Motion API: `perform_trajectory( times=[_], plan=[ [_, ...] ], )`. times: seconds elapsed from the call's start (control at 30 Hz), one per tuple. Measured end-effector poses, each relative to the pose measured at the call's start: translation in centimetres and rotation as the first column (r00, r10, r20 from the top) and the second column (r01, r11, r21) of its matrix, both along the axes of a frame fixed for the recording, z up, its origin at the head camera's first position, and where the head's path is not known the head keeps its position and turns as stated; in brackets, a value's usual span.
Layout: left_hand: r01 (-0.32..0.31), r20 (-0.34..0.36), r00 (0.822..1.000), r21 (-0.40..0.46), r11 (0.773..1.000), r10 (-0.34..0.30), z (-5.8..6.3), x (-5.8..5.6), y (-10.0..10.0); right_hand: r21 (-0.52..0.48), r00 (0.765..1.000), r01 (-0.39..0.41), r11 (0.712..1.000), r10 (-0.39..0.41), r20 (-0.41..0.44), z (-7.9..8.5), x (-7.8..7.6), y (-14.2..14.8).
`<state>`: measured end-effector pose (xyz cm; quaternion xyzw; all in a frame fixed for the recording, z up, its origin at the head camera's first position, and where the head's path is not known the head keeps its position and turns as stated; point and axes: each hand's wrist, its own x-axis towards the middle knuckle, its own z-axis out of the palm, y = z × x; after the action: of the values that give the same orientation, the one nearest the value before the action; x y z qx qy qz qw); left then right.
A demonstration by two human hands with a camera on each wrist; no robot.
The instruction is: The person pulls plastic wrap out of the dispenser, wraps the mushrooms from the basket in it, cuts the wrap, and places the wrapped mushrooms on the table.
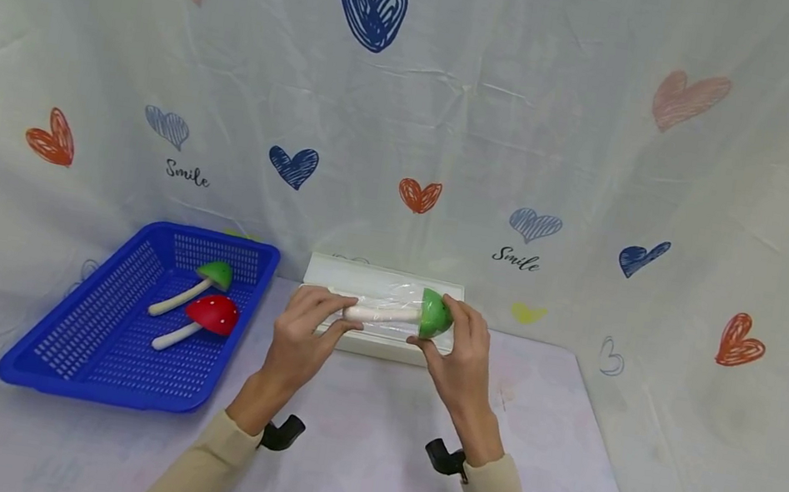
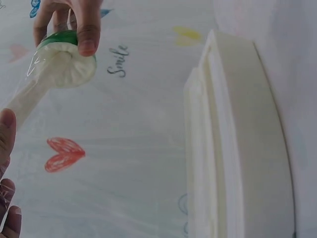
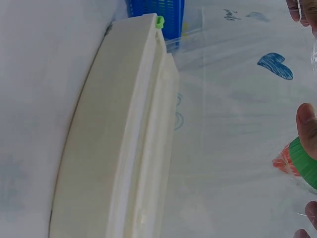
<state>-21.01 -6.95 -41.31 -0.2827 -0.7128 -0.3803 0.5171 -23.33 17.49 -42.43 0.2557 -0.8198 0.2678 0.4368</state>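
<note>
A toy mushroom with a green cap (image 1: 435, 314) and white stem (image 1: 385, 314) lies sideways in the air, wrapped in clear plastic film. My left hand (image 1: 300, 335) pinches the stem end between thumb and fingers. At the other end, my right hand (image 1: 460, 358) grips the cap, with the thumb below and fingers above. Behind and beneath the mushroom stands a long white box (image 1: 383, 349) with its lid (image 1: 360, 276) raised, seen edge-on in both wrist views. A small green piece (image 3: 159, 22) sits at one end of that box. The mushroom partly hides the box's inside.
To the left, a blue plastic basket (image 1: 116, 394) holds a green-capped mushroom (image 1: 214, 275) and a red-capped one with white dots (image 1: 212, 314). A white sheet printed with hearts (image 1: 420, 197) hangs behind the table (image 1: 367, 444).
</note>
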Motion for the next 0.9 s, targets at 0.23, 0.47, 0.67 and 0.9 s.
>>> perform_trajectory(
  times=[0.23, 0.47, 0.67, 0.9],
  plan=[
    [0.031, -0.028, 0.999, 0.027, 0.999, -0.030, 1.0, 0.2, 0.0, -0.010, 1.000, -0.010, 1.000, 0.010, -0.017, 1.0, 0.5, 0.1],
    [0.040, -0.030, 0.999, 0.030, 0.999, -0.040, 2.1, 0.6, 0.1, -0.022, 0.999, -0.025, 0.999, 0.025, -0.034, 2.1, 1.0, 0.4],
    [0.075, 0.062, 0.995, -0.011, 0.997, -0.074, 2.4, 1.7, -0.6, -0.001, 0.997, -0.076, 0.997, 0.076, 0.006, 2.3, 1.8, 1.0],
    [0.161, 0.137, 0.980, -0.134, 0.978, -0.143, 0.6, 2.8, -2.2, 0.094, 0.977, -0.184, 0.978, 0.172, 0.128, 0.2, 3.5, 2.6]
  ],
)
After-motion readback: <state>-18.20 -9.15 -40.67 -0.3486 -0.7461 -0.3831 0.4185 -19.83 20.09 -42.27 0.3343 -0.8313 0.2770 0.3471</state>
